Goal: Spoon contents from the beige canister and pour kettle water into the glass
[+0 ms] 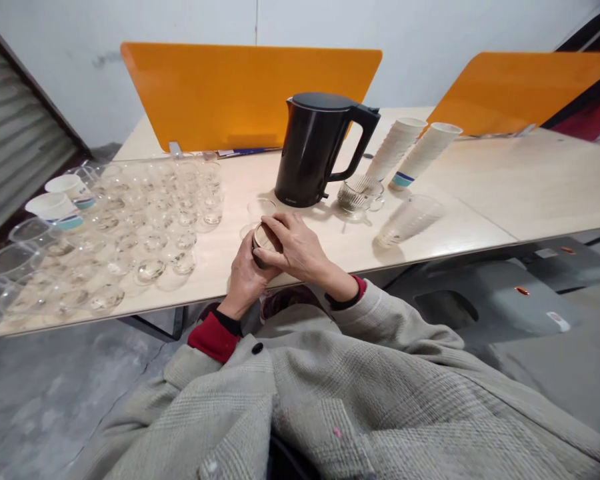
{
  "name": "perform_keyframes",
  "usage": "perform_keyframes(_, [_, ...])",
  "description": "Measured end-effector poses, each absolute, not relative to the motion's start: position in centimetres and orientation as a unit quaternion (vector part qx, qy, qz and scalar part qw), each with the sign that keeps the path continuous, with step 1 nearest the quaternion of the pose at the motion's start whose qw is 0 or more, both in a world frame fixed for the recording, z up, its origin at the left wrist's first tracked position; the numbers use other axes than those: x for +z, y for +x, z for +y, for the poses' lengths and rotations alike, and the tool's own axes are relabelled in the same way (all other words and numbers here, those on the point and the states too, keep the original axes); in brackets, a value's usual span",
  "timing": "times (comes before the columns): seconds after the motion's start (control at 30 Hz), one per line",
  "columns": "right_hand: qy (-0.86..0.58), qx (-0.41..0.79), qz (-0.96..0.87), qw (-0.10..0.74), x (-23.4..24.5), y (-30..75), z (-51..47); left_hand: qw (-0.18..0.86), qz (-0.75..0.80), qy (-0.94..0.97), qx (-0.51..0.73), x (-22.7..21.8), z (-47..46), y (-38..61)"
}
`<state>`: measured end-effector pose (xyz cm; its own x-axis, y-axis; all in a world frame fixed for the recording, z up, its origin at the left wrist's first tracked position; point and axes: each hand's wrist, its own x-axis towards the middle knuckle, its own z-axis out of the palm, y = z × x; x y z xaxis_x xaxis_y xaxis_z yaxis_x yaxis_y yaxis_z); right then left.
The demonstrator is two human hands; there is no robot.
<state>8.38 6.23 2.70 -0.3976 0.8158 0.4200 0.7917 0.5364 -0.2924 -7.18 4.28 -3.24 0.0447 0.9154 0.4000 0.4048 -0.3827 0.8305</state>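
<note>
Just over the table's front edge, my left hand [246, 277] is wrapped round a small round container [263, 238] with a dark side and a pale rim. My right hand [297, 247] lies across its top, fingers bent and gripping the rim. Most of the container is hidden by the fingers, so its exact kind does not show. Right behind the hands stands a single clear plastic cup [261, 208]. A black electric kettle [313, 150] is farther back, its handle to the right. Beside it sits a ribbed glass cup [360, 193] with a handle.
Many clear plastic cups [150, 267] crowd the left side, with two paper cups [63, 208] among them. Two leaning stacks of paper cups [425, 155] and a tilted stack of clear cups [411, 219] are right. An orange divider [250, 93] stands behind; grey stools [500, 293] lie below.
</note>
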Motion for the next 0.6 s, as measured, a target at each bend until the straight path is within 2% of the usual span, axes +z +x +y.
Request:
perform_keyframes(0.3, [-0.479,0.084,-0.808,0.334,2.4,8.7,6.4,0.265,0.515,0.660,0.479,-3.3,3.9,-6.9])
perform_keyframes(0.43, [-0.463,0.137,-0.764,0.429,2.7,9.3,6.9,0.275,0.512,0.659,0.478,-3.4,3.9,-6.9])
perform_keyframes(0.53, [-0.483,0.120,-0.718,0.486,2.5,10.9,7.5,0.268,0.510,0.660,0.482,-3.7,4.1,-7.0])
perform_keyframes(0.6, [-0.509,0.089,-0.700,0.493,1.6,12.7,8.2,0.259,0.501,0.664,0.491,-4.0,4.3,-7.0])
